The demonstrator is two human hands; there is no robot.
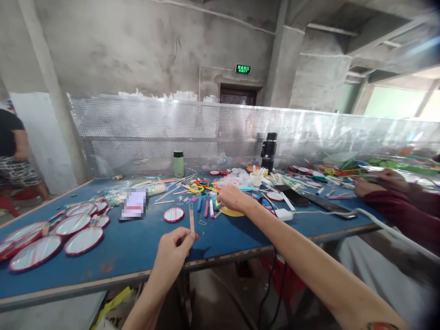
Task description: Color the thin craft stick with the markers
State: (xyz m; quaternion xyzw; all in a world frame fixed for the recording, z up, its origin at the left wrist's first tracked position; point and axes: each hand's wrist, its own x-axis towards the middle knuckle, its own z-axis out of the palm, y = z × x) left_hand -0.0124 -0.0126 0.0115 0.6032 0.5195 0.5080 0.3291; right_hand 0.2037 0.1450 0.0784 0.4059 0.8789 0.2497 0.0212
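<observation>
My left hand (174, 245) is closed near the front edge of the blue table (137, 256), pinching a thin flat stick (191, 217) that points upward. Farther out, my right hand (232, 197) reaches into the clutter with its fingers curled down; whatever they grip is hidden. A yellow disc (233, 212) lies under that wrist. Between the hands are several short marker pens (206, 209) and a small wire clip (202, 222). Scissors with yellow handles (196, 189) rest just left of my right hand. A small red-rimmed disc (173, 214) lies beyond my left hand.
Several larger red-rimmed discs (84, 240) cover the table's left. A phone (134, 204), a green bottle (178, 164) and a black flask (269, 153) stand or lie farther back. A white cable (323, 212) crosses rightward. A co-worker's hands (385, 181) are at the right.
</observation>
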